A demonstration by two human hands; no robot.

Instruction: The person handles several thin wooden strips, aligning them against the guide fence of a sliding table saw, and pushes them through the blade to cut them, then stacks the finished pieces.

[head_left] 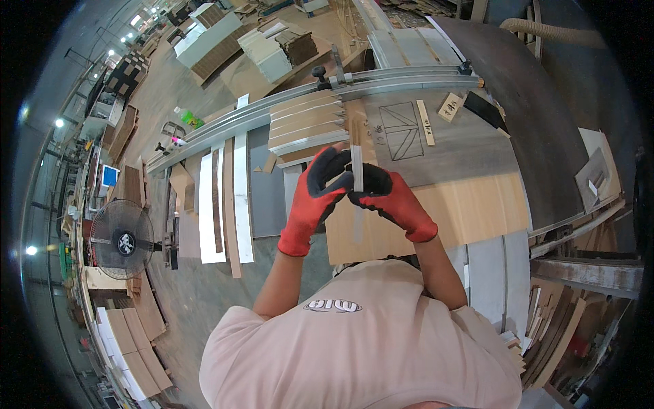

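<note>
Both my hands wear red gloves with dark palms and meet over the table. Between them stands a narrow wooden strip (357,169) with a pale edge facing up. My left hand (320,187) curls against its left side, thumb and fingertips closed in on it. From the other side my right hand (390,199) pinches the same strip near its close end. Under the hands lies a light wood-grain board (443,211). Just beyond my left hand rests a row of stacked strips (306,123) with white edges. The strip's underside is hidden.
A long metal rail (402,78) with a black-knobbed stop crosses behind the work. Right of the strip, a grey panel (470,153) bears a pencil drawing, small wood pieces and a black block (485,111). White and brown slats (242,198) lie left. A fan (122,238) stands far left.
</note>
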